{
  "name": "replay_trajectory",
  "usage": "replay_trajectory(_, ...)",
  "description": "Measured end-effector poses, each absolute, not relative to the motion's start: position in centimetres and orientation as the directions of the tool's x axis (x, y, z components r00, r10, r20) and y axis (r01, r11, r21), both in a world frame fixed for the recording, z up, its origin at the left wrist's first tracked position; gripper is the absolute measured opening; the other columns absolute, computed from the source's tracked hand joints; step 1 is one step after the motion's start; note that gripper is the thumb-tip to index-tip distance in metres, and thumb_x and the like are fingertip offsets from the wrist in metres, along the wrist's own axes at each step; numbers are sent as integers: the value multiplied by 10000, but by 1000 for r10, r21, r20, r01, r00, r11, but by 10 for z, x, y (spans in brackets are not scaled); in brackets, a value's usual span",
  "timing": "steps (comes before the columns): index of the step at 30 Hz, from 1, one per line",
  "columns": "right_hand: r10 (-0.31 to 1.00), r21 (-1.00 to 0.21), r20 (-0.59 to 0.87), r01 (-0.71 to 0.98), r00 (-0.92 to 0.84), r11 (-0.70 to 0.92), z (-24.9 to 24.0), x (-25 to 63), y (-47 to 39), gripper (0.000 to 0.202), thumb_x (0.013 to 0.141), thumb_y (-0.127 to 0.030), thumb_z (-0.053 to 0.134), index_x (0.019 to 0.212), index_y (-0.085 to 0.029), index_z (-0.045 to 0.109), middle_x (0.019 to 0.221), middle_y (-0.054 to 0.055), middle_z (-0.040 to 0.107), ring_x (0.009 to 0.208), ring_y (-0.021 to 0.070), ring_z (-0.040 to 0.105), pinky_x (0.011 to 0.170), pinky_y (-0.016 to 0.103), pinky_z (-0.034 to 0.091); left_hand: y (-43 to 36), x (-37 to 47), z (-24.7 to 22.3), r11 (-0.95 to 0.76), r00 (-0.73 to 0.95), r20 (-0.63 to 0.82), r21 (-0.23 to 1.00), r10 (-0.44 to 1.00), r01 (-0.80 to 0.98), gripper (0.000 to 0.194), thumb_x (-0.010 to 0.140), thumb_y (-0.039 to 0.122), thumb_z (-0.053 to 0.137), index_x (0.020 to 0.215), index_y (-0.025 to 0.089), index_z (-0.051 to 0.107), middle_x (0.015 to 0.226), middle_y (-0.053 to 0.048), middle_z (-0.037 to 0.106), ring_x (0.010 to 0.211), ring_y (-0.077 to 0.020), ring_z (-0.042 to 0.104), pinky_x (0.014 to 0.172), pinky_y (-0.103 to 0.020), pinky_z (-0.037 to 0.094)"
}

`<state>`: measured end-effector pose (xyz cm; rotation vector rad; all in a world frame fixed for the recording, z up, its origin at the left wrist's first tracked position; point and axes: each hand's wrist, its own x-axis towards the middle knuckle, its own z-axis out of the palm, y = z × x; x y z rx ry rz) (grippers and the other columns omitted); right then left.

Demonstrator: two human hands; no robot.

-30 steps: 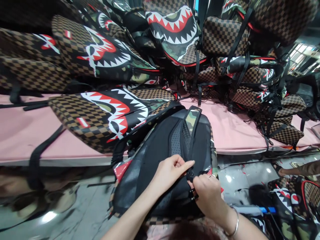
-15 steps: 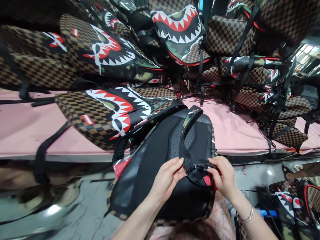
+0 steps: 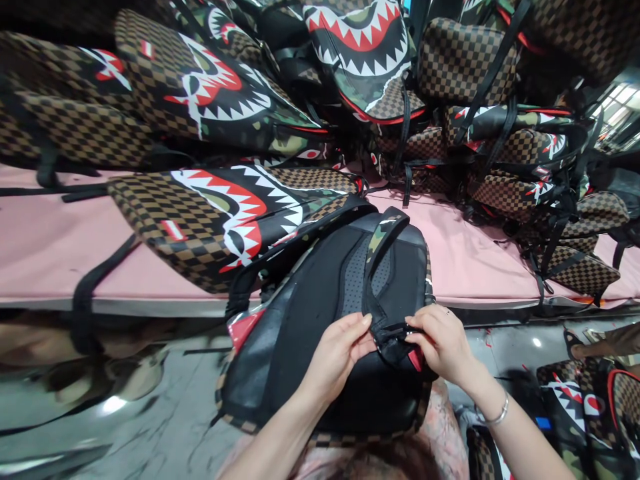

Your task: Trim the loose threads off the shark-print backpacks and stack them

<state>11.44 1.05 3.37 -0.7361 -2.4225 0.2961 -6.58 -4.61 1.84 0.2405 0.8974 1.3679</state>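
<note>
A backpack [image 3: 310,320] leans over my lap against the table edge, its black padded back facing up. My left hand [image 3: 343,353] is closed on the lower end of its shoulder strap [image 3: 380,253], beside the buckle area. On the other side, my right hand [image 3: 440,340] pinches the black webbing [image 3: 395,331] that runs from that end. Fingers and folds partly hide the buckle. A red triangular corner patch [image 3: 416,360] shows below my right fingers, and another red patch [image 3: 245,328] sits at the bag's left side.
A second checkered backpack [image 3: 200,227] with a shark-mouth print lies on the pink tabletop [image 3: 45,247], touching the first. More such bags [image 3: 360,53] are piled behind. Another bag [image 3: 570,407] is on the floor at right, near a person's foot [image 3: 577,347].
My right hand has moved slightly left and up, closer to my left hand, with the webbing in its fingers. The view has shifted a little. My left hand keeps its hold.
</note>
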Motion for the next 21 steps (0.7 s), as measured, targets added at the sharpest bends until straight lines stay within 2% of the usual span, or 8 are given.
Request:
replay_trajectory(11,478,-319,434,366,-764,874,36,111,14,150,884,-280,491,903,-167,589,841,67,623,770,167,561,694,295,441,-47,-66,16,279,-21,-409,657,912,-701,278,610,294,758,583,136,531,554,40,530,521,-62,514,548,-182,506)
replay_trajectory(18,500,-337,471,376,-727,863,31,107,16,173,888,-290,481,924,-160,590,832,72,622,772,165,568,698,293,452,-48,-66,16,293,-7,-403,676,915,-676,262,630,309,738,615,133,544,631,11,578,597,-88,554,610,-211,515)
replay_trajectory(21,498,-322,460,384,-736,865,32,108,16,171,889,-290,481,923,-165,592,841,73,626,776,165,570,701,295,451,-49,-65,17,289,-11,-408,665,913,-689,265,630,294,740,598,137,529,601,23,557,571,-77,542,595,-198,507)
